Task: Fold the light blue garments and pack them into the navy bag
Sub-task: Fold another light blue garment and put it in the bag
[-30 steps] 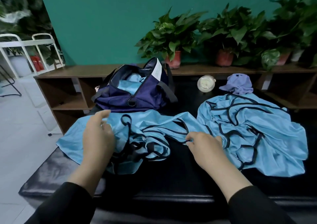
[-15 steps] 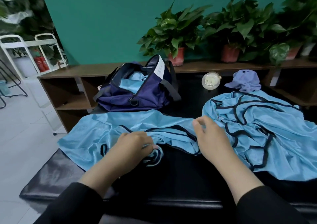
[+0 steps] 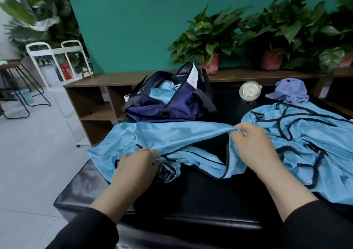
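Both hands have a grip on the light blue garment [image 3: 162,138] spread on the black surface [image 3: 200,197] before the navy bag [image 3: 168,105]: left hand [image 3: 137,166] bunching its near edge, right hand [image 3: 254,143] pinching a lifted fold.

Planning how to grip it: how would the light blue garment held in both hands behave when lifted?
The light blue garment probably flops: it sags between the left hand and right hand. Its sheen suggests slippery fabric. It looks thin, likely light.
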